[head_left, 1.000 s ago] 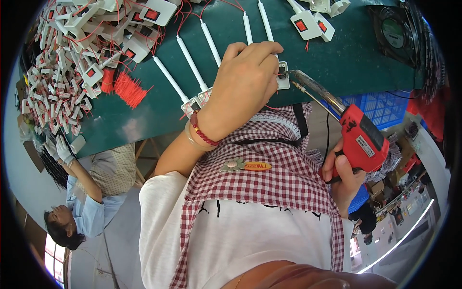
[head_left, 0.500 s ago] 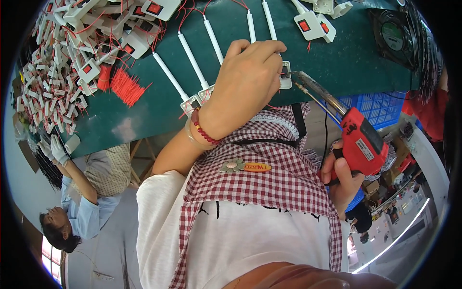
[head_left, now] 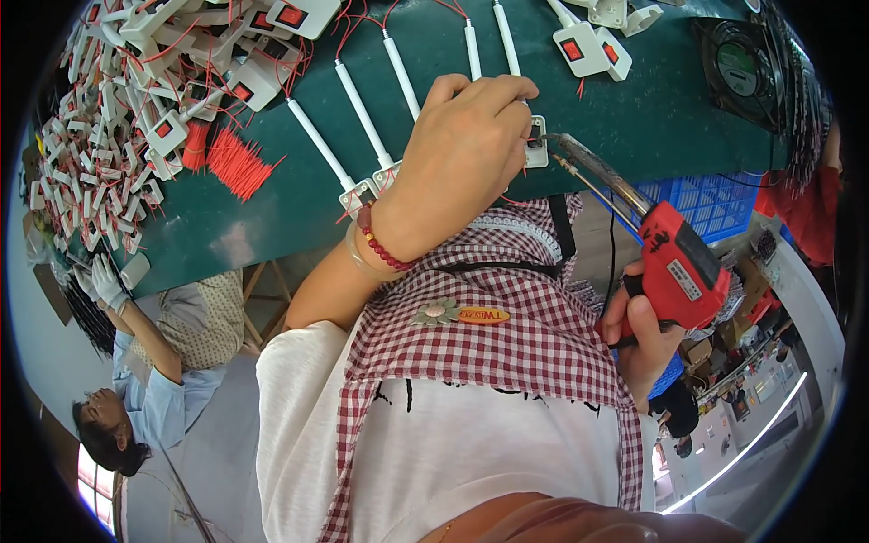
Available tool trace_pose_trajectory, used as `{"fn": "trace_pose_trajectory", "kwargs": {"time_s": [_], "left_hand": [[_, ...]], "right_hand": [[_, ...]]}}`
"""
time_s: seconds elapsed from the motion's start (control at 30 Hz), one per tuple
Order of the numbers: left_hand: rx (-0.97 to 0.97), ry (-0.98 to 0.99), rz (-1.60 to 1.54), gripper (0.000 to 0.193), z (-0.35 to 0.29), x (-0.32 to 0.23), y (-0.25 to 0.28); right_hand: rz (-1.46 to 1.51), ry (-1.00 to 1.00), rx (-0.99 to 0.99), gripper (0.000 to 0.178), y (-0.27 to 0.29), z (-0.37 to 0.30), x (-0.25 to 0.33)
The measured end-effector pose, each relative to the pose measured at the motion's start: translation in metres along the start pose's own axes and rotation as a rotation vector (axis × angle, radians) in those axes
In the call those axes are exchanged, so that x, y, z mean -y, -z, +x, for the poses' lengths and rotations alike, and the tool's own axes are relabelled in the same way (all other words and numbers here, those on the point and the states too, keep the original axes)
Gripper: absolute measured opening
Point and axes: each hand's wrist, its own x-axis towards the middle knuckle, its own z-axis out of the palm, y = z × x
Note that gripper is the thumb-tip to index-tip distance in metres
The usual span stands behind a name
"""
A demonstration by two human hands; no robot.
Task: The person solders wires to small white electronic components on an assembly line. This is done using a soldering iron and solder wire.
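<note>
My left hand (head_left: pixel 471 149) rests over a row of white plastic housings (head_left: pixel 359 195) with white tubes (head_left: pixel 319 141) on the green table. Its fingers are bent and closed; their tips are hidden behind the hand, so what they pinch does not show. Just right of the fingers lies another open white housing (head_left: pixel 538 145) with a dark part inside. In my right hand (head_left: pixel 644 335) is a red soldering gun (head_left: pixel 681 267), its grip wrapped by the fingers. The gun's dark tip reaches into that open housing, beside a thin metal feed tube (head_left: pixel 597 192).
A large heap of white switch housings (head_left: pixel 100 163) with red wires covers the left side. Near it lies a bundle of red wires (head_left: pixel 237 163). Two switch housings (head_left: pixel 584 50) and a black fan (head_left: pixel 738 68) stand far right. A blue crate (head_left: pixel 715 206) is below; a gloved co-worker (head_left: pixel 149 362) sits left.
My hands and the soldering gun stay almost where they were. At the left, the co-worker's gloved hands have shifted slightly.
</note>
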Motion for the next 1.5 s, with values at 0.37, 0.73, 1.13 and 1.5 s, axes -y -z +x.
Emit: {"fn": "trace_pose_trajectory", "kwargs": {"time_s": [0.37,0.73,1.13,1.5], "left_hand": [[0.001,-0.012,-0.004,0.004,0.000,0.000,0.001],[0.013,-0.011,-0.010,0.003,0.001,0.000,0.002],[0.042,-0.004,-0.016,0.003,0.002,0.001,0.004],[0.035,-0.025,-0.016,0.004,0.002,0.003,0.003]], "right_hand": [[0.085,0.006,0.042,0.035,0.008,-0.002,0.001],[0.078,0.019,0.021,0.037,0.009,0.000,0.002],[0.105,0.014,0.055,0.036,0.011,0.002,-0.001],[0.127,0.025,0.019,0.035,0.007,0.005,-0.002]]}}
